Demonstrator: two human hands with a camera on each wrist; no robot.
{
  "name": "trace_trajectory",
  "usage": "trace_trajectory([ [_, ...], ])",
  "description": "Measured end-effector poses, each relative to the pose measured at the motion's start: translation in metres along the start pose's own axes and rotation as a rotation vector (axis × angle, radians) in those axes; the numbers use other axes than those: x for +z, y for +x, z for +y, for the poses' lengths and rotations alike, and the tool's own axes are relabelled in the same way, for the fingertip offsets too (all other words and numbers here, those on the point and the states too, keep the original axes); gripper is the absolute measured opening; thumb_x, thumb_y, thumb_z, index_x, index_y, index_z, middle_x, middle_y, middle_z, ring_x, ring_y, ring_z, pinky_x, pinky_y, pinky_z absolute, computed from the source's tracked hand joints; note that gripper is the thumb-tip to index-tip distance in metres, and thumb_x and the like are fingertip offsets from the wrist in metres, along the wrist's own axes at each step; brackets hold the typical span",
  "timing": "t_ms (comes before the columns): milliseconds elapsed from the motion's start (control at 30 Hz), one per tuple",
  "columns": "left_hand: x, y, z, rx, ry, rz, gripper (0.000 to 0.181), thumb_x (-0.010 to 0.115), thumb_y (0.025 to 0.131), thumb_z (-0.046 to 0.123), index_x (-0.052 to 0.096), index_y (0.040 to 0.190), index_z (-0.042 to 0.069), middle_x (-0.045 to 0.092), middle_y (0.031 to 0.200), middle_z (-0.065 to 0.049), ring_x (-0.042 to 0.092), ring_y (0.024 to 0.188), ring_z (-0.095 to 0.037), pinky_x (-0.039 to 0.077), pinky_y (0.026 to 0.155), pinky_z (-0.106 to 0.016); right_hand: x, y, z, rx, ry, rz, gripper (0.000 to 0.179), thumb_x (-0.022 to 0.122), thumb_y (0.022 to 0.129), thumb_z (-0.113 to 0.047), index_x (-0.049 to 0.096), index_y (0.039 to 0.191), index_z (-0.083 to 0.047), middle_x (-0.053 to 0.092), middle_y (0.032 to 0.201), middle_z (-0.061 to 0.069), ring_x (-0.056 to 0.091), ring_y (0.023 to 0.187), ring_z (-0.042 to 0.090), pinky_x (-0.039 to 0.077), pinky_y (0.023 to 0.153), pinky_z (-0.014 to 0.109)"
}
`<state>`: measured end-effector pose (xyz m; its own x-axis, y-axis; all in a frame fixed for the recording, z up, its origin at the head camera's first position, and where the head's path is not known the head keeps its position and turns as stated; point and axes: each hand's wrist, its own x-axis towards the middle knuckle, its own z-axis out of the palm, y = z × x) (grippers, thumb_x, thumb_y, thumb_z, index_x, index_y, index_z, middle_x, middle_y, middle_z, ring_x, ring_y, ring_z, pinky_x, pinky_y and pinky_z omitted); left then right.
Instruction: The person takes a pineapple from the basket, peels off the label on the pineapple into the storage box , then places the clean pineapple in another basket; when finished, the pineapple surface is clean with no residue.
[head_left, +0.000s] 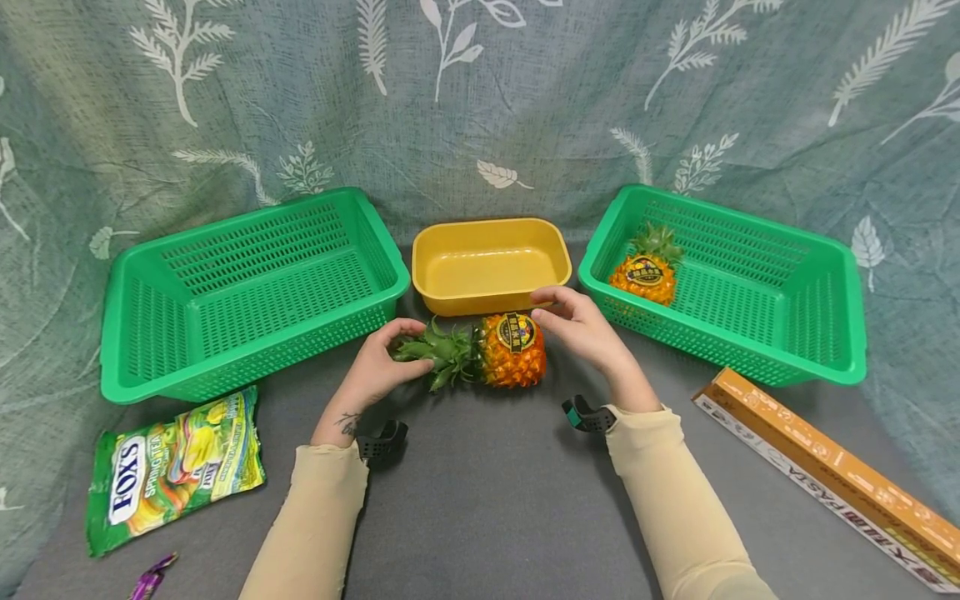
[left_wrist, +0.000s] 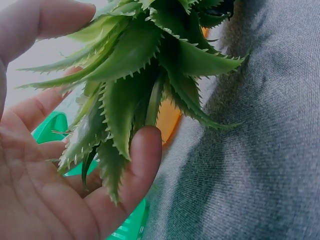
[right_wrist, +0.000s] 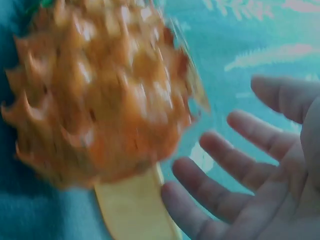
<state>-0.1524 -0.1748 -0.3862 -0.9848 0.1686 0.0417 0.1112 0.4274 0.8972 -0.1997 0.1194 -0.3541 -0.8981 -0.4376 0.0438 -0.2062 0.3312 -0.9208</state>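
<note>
A pineapple [head_left: 517, 354] with orange spiky skin and a black label lies on its side on the grey table, its green leafy crown [head_left: 444, 354] pointing left. Around the crown's leaf tips my left hand [head_left: 382, 367] is loosely spread, thumb and fingers apart. In the left wrist view a fingertip [left_wrist: 146, 147] appears to touch the leaves [left_wrist: 125, 95]. My right hand [head_left: 581, 329] hovers beside the fruit's right end with relaxed fingers and holds nothing. The right wrist view has a gap between those fingers [right_wrist: 215, 190] and the pineapple [right_wrist: 100, 100].
Behind the fruit stands a yellow basin [head_left: 491, 271], between a left green basket [head_left: 142, 367] and a right green basket [head_left: 817, 317] holding another pineapple [head_left: 645, 275]. A FOX'S candy bag [head_left: 180, 467] and purple wrapped candy [head_left: 153, 577] lie left, a long orange box [head_left: 825, 475] right.
</note>
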Motion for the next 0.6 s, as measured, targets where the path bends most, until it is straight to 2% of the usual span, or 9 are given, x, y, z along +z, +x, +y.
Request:
trace_trajectory([
  [100, 0.000, 0.000, 0.000, 0.001, 0.010, -0.003, 0.048, 0.073, 0.078, 0.011, 0.053, 0.121, 0.003, 0.054, 0.122, -0.017, 0.047, 0.113, -0.030, 0.035, 0.095, -0.045, 0.008, -0.001, -0.007, -0.009, -0.057, 0.059, 0.036, 0.052, 0.095, -0.015, 0.050, 0.126, 0.002, 0.054, 0.124, 0.023, 0.055, 0.108, 0.033, 0.047, 0.084, 0.045],
  [233, -0.001, 0.000, -0.001, 0.005, 0.012, -0.006, 0.048, 0.073, 0.078, 0.012, 0.053, 0.121, 0.003, 0.054, 0.122, -0.017, 0.047, 0.113, -0.031, 0.035, 0.095, -0.045, 0.014, -0.002, -0.011, -0.038, -0.138, 0.084, 0.037, 0.052, 0.095, -0.015, 0.050, 0.129, -0.001, 0.051, 0.129, 0.018, 0.052, 0.109, 0.031, 0.047, 0.083, 0.044],
  [433, 0.000, 0.000, -0.001, 0.001, 0.003, -0.008, 0.048, 0.073, 0.078, 0.011, 0.053, 0.121, 0.003, 0.054, 0.122, -0.017, 0.047, 0.113, -0.031, 0.035, 0.096, -0.045, 0.021, 0.000, -0.009, -0.055, -0.220, 0.046, 0.038, 0.048, 0.096, -0.015, 0.049, 0.132, -0.004, 0.047, 0.133, 0.014, 0.049, 0.115, 0.029, 0.044, 0.090, 0.045],
  [600, 0.000, 0.000, -0.002, 0.009, 0.004, -0.007, 0.048, 0.073, 0.078, 0.010, 0.053, 0.121, 0.002, 0.054, 0.121, -0.018, 0.047, 0.112, -0.031, 0.035, 0.094, -0.045, 0.025, 0.000, -0.008, -0.079, -0.263, 0.036, 0.031, 0.048, 0.095, -0.011, 0.057, 0.123, -0.001, 0.050, 0.128, 0.014, 0.049, 0.114, 0.029, 0.042, 0.088, 0.044],
])
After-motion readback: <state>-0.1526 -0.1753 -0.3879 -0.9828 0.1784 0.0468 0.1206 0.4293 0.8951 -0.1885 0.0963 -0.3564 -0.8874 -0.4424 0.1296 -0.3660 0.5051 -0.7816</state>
